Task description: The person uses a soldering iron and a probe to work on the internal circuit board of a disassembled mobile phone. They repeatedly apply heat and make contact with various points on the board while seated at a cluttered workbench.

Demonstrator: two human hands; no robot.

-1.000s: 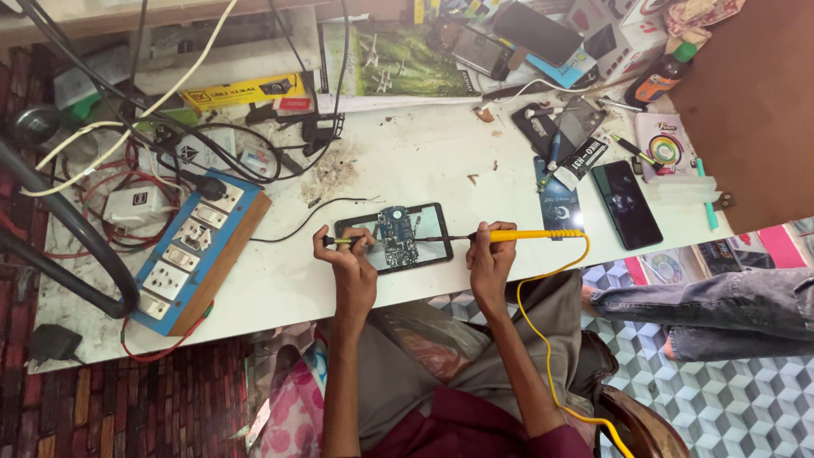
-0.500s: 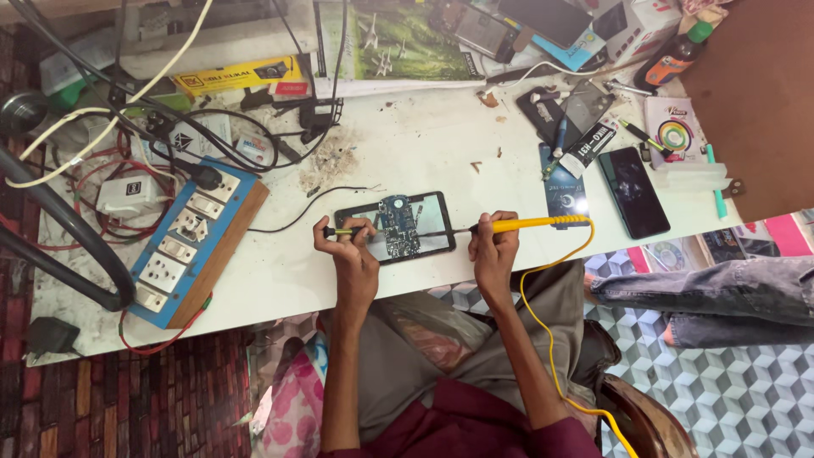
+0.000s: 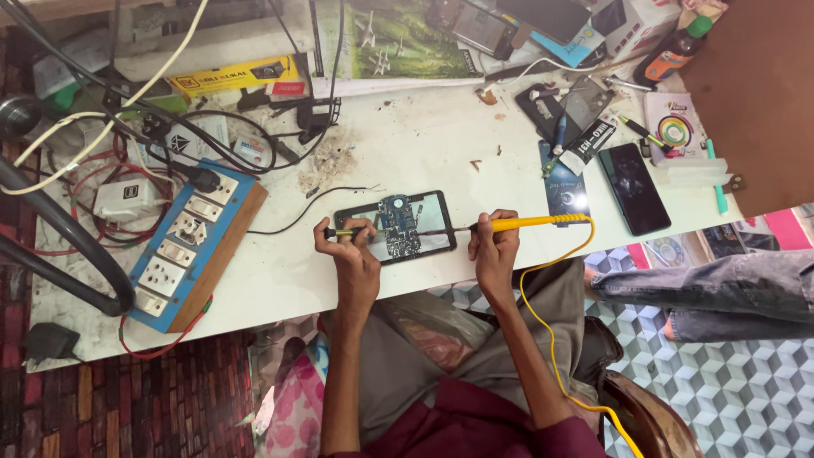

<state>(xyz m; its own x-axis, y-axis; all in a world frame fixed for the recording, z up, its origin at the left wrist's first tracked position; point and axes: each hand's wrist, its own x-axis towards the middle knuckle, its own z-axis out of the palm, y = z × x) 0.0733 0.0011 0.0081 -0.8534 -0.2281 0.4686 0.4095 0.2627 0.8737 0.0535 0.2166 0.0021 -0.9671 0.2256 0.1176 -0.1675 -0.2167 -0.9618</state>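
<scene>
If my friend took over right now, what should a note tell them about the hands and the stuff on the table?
Left hand: holds a small green-handled tool at the left edge of the opened phone.
Right hand: grips the yellow soldering iron, tip reaching toward the phone's right edge.
Phone lies flat on the white table, back off, circuit board showing.
Done: phone is opened.
Left: cannot tell from the picture.

I see both my arms reach up from my lap to the near edge of the worktop. My left hand (image 3: 352,250) is curled, with its fingers (image 3: 339,233) pinched shut. My right hand (image 3: 494,248) is curled too, its fingers (image 3: 483,231) closed tight. Both wrists are bent a little. My hands are apart, side by side.
</scene>
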